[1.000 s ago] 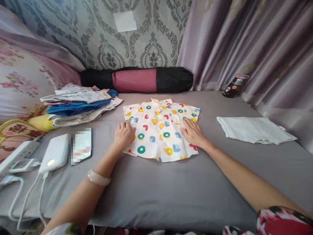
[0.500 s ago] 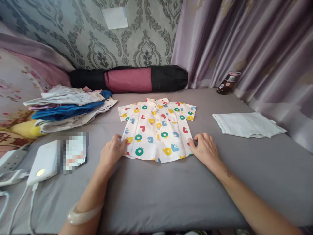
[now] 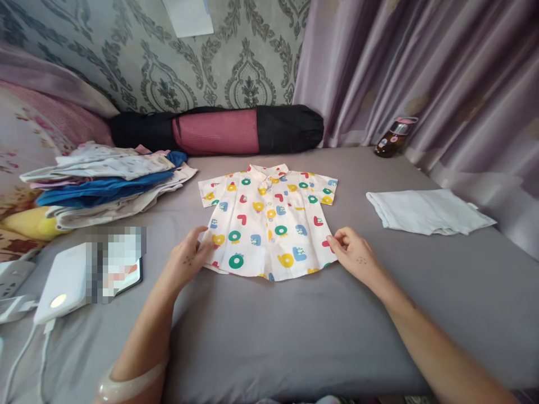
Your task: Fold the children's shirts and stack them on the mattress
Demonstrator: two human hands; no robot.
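Note:
A small short-sleeved shirt (image 3: pixel 263 224), white with red, yellow, green and blue prints, lies spread flat with its collar pointing away from me. My left hand (image 3: pixel 187 255) pinches its left side edge just above the hem, the fingertips partly hidden by the thumb and cloth. At the opposite side edge, my right hand (image 3: pixel 356 252) has thumb and fingers closed on the fabric. The buttoned front faces up, and the hem curves toward me.
Grey sheet (image 3: pixel 269 336) lies under everything. Folded clothes (image 3: pixel 109 182) are stacked at left, near a power bank (image 3: pixel 69 280) with cables and a blurred phone (image 3: pixel 124 269). Folded white cloth (image 3: pixel 429 212) lies right. Behind are a rolled mat bag (image 3: pixel 214 132) and bottle (image 3: pixel 396 137).
My view has shifted slightly. Both hands remain at the shirt's side edges, and the right fingers have curled in more at the cloth. The shirt stays spread out.

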